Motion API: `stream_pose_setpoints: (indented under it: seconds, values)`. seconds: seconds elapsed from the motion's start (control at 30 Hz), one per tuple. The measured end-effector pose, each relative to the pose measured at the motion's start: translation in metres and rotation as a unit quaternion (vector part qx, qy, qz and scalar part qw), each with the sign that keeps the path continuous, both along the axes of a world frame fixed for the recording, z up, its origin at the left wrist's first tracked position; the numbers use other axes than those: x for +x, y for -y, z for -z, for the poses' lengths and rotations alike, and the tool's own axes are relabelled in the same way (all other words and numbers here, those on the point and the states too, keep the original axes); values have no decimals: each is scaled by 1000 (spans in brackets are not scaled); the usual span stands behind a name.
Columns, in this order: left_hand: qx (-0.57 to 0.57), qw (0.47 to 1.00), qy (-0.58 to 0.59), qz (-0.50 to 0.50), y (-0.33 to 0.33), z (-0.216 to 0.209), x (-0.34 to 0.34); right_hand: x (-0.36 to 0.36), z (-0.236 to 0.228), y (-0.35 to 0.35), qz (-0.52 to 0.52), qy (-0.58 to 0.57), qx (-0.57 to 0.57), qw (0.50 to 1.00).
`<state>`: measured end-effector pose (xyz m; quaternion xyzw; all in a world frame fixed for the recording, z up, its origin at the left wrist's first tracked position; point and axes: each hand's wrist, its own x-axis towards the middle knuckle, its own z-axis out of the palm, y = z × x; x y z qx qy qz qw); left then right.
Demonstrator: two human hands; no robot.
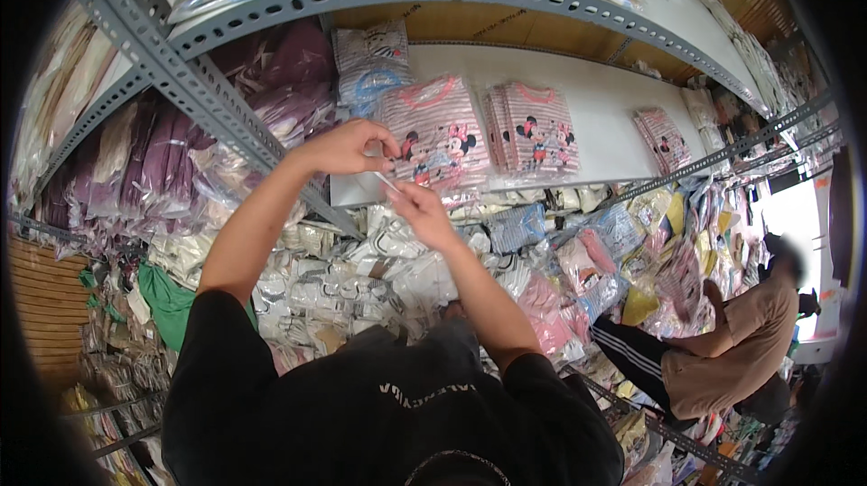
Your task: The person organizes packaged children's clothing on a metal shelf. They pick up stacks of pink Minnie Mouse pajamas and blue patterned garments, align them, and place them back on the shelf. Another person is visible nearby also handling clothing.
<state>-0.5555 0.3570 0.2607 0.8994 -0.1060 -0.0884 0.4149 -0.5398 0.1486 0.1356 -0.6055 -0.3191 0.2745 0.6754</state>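
Observation:
My left hand (352, 148) is raised in front of a pink striped shirt in a clear bag (432, 129) on the shelf. Its thumb and fingers are bent together in a pinch, and whatever lies between them is too small to make out. Just below it, my right hand (423, 215) pinches a small thin white strip (386, 182). That strip slants up toward my left fingers, and I cannot tell whether they touch it. The bagged shirt, with cartoon mouse figures printed on it, stands directly behind both hands.
A second stack of bagged pink shirts (535, 129) sits to the right on the white shelf (623, 120). A grey perforated metal upright (212, 93) rises at the left beside purple bagged clothes (153, 156). Bagged garments (361, 283) pile up below. A person (731, 341) bends at the right.

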Motion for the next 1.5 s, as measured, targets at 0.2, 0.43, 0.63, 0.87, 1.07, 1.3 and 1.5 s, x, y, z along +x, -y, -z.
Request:
stream_pose_setpoints:
  seconds: [0.2,0.43,0.63,0.87,1.07,1.3,1.5]
  values:
    - [218,974,48,27,-23,-24,-9,18,2,162,114,-90,-107,984]
    - [285,948,94,-105,-34,-22,16,-32,36,445,279,-144,-238,919]
    - [237,963,90,97,52,-36,65,-25,65,343,98,136,-415,894]
    - [199,972,92,84,113,-51,170,35,47,118,41,-209,120,970]
    - [256,947,174,-85,7,65,319,79,135,148,399,-119,-59,907]
    - [196,967,-76,-146,-47,179,420,82,170,114,456,-104,-80,880]
    - [114,937,-319,-78,-63,238,443,72,191,90,411,-159,-25,897]
